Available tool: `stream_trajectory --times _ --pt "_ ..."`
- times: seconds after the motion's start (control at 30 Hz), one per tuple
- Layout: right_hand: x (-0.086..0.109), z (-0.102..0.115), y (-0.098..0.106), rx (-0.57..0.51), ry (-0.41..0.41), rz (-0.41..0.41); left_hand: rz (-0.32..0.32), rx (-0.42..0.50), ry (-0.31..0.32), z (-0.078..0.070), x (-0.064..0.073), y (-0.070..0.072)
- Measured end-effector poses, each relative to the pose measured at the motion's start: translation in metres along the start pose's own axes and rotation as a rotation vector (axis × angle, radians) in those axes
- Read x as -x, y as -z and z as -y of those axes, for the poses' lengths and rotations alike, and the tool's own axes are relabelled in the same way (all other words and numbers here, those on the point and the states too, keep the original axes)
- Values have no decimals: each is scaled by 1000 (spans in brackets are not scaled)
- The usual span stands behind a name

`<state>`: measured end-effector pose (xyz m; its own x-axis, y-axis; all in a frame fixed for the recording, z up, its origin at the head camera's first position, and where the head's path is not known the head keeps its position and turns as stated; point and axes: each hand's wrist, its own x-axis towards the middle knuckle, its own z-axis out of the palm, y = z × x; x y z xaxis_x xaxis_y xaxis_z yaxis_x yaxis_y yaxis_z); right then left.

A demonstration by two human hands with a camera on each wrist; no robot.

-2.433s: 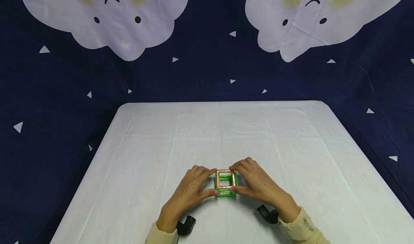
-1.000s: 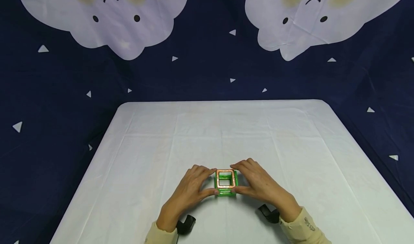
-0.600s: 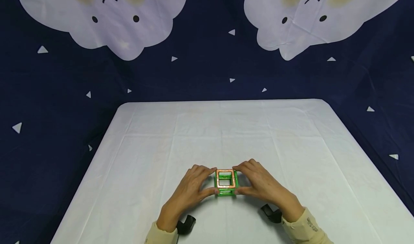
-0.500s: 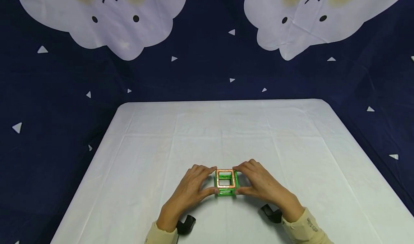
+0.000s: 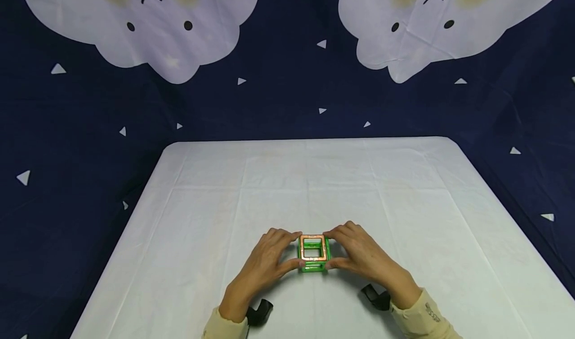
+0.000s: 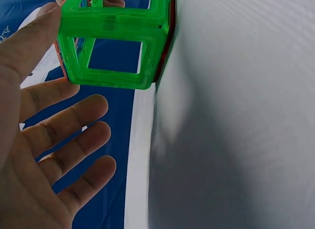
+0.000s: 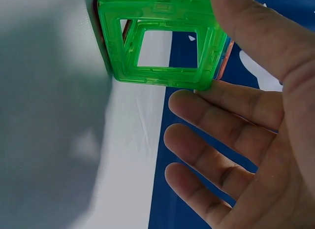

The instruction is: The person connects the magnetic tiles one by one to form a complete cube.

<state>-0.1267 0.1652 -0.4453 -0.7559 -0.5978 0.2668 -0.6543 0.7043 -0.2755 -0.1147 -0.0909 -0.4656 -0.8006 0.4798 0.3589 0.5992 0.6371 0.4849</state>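
Observation:
A small cube of magnetic tiles (image 5: 314,269) stands on the white table, with see-through green square frames as its sides. An orange square tile (image 5: 313,259) lies flat over the top. My left hand (image 5: 265,259) pinches the cube's left corners between thumb and index finger. On the opposite side, my right hand (image 5: 361,254) does the same at the right corners. In the left wrist view the green frames (image 6: 106,22) meet a dark red tile (image 6: 167,47) at the table side. The right wrist view shows the thumb and index finger at the green frame (image 7: 157,77), other fingers spread below.
The white cloth-covered table (image 5: 305,174) stretches away beyond the hands. Behind it hangs a dark blue curtain (image 5: 283,114) with clouds and small triangles. Black wrist mounts (image 5: 259,313) sit under both wrists, close above the table.
My right hand has drawn slightly right, its fingertips going from the orange tile's edge to the cube's right corners. The orange tile now sits squarer on top. My left hand has hardly moved.

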Motion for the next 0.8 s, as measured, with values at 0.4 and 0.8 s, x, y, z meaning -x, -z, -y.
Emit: stream_trajectory --times 0.4,0.8 --pt "0 3 0 -17 -19 23 -42 -12 -26 -1 1 -3" --pt "2 4 0 -39 -38 24 -19 -25 -12 -1 2 -3"
